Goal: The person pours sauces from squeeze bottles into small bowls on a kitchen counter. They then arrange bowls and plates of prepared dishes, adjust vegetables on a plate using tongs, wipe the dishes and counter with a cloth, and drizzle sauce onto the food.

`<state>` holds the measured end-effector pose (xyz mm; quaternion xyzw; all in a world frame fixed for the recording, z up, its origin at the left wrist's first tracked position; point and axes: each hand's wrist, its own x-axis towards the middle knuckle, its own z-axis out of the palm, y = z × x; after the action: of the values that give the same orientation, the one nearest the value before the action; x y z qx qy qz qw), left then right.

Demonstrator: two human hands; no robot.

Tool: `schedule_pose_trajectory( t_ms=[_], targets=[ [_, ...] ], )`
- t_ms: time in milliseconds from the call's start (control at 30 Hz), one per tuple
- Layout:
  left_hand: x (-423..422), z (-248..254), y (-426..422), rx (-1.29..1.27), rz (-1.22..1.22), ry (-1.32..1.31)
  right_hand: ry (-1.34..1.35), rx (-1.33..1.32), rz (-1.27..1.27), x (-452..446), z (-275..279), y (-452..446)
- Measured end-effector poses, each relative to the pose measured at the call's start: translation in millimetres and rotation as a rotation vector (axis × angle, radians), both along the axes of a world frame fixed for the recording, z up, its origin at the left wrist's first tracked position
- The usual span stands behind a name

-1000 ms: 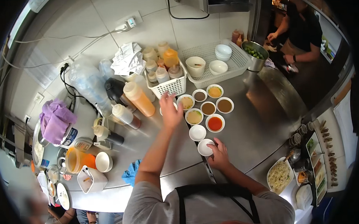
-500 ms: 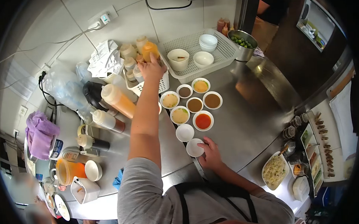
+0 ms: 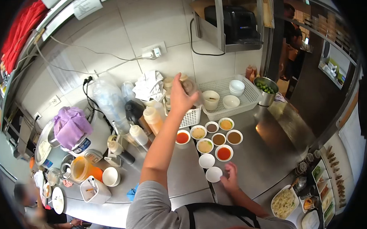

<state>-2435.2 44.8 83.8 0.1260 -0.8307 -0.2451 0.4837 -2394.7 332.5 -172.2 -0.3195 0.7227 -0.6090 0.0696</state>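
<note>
My left hand (image 3: 183, 99) is raised over a white basket (image 3: 190, 119) of squeeze bottles, its fingers curved around a blurred squeeze bottle (image 3: 190, 86). Smeared detail hides the bottle's contents. On the counter, my right hand (image 3: 231, 178) has its fingers apart, beside an unfilled small white bowl (image 3: 214, 175). Another unfilled white bowl (image 3: 206, 161) sits just behind that one. Further back, several small bowls hold sauces, among them a red sauce (image 3: 223, 154), a brown sauce (image 3: 234, 137) and a pale yellow one with green bits (image 3: 205, 146).
A perforated tray (image 3: 248, 106) with white bowls stands at the back, beside a steel pot of green produce (image 3: 266, 87). Bottles (image 3: 152, 119) and a purple cloth (image 3: 72, 126) are on the left. Front right is a dish of shredded food (image 3: 284, 202). People sit at lower left.
The view has tilted up and turned left. My left hand has lifted from the basket's bottles with a bottle in it. My right hand's fingers have come away from the nearest white bowl.
</note>
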Motion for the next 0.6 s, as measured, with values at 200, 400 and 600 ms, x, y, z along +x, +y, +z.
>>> schedule_pose_trajectory(
  t_ms=[200, 400, 600],
  targets=[
    [69.2, -12.0, 91.4, 0.262, -0.378, -0.172, 0.401, -0.043, -0.084, -11.3, 140.4, -42.0],
    [104.6, -73.9, 142.2, 0.470, -0.430, -0.097, 0.083, -0.037, 0.134, 16.3, 140.7, -36.1],
    [123.0, -99.7, 156.0, 0.604, -0.550, 0.022, 0.083, -0.108, 0.251, 25.4, 130.9, -22.4]
  ],
)
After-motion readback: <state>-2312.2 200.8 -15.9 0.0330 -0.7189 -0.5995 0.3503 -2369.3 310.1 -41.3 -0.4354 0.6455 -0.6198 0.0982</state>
